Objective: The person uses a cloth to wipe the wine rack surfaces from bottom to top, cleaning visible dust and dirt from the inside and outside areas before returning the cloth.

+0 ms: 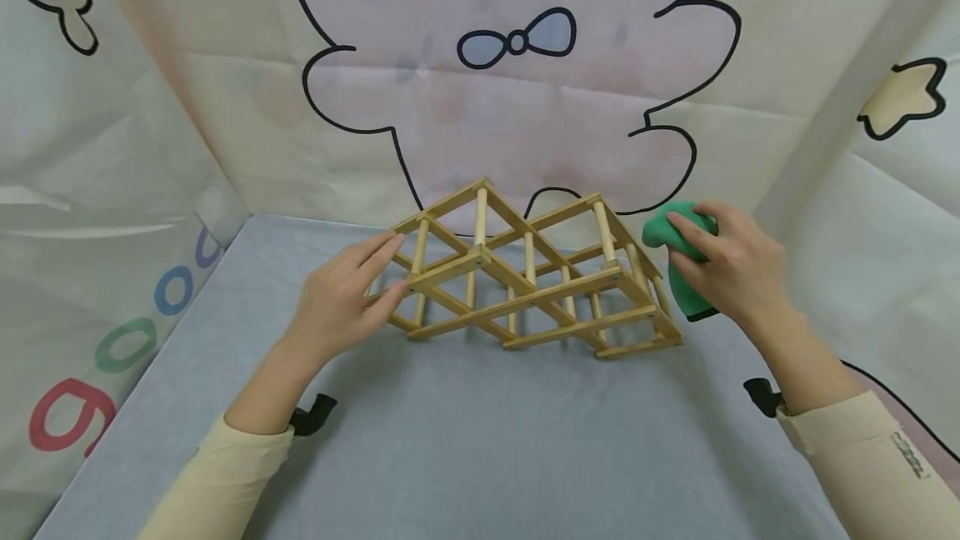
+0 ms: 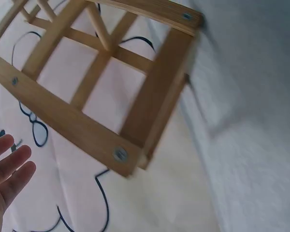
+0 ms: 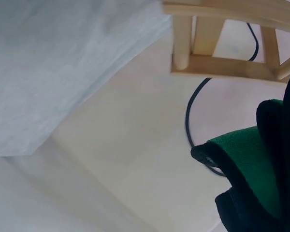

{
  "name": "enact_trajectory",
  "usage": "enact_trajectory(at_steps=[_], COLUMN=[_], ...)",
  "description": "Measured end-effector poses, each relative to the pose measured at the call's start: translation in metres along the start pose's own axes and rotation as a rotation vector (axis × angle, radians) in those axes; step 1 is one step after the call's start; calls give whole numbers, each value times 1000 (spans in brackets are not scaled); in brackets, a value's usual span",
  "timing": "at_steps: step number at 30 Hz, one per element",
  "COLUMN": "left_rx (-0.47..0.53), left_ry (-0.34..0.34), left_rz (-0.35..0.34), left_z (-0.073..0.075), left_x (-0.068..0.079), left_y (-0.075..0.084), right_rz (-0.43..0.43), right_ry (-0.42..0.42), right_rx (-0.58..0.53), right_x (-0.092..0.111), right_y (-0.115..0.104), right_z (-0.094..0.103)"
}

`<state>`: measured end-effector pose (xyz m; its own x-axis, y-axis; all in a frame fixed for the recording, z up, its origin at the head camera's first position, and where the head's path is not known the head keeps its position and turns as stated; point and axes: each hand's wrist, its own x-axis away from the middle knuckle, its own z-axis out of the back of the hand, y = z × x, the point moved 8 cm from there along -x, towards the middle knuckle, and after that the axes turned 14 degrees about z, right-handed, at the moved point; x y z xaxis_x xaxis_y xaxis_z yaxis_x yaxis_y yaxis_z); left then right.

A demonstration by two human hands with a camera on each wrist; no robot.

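A wooden lattice rack of crossed slats and round dowels stands on the blue-grey cloth surface in the head view. At its left end is my left hand, its fingers fairly straight over the end slats; contact cannot be told. The left wrist view shows spread fingertips beside the rack's slats. My right hand grips a bunched green cloth just off the rack's right end. In the right wrist view the green cloth with dark edges hangs below the rack's corner, and the right hand is hidden.
A blue-grey cloth covers the table. Behind it rises a pale printed backdrop with a cartoon animal and bow tie. Side sheets bear coloured letters on the left and a star on the right.
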<state>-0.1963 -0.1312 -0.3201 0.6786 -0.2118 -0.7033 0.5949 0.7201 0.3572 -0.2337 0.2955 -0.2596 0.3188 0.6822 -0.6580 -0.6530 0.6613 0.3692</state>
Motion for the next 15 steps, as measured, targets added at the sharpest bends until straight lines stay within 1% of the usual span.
enact_trajectory(at_steps=[3, 6, 9, 11, 15], left_rx=[10, 11, 19, 27, 43], left_ry=[7, 5, -3, -14, -36], left_rz=[-29, -41, -47, -54, -80], left_z=[-4, -9, -16, -21, -32], left_x=[-11, -19, -25, -28, -33], left_y=[13, 25, 35, 42, 53], right_rz=[-19, -43, -83, -108, -154], right_ry=[25, 32, 34, 19, 12], right_rx=[-6, -1, 14, 22, 12], right_x=[8, 16, 27, 36, 55], right_y=[3, 6, 10, 11, 12], right_z=[4, 9, 15, 19, 23])
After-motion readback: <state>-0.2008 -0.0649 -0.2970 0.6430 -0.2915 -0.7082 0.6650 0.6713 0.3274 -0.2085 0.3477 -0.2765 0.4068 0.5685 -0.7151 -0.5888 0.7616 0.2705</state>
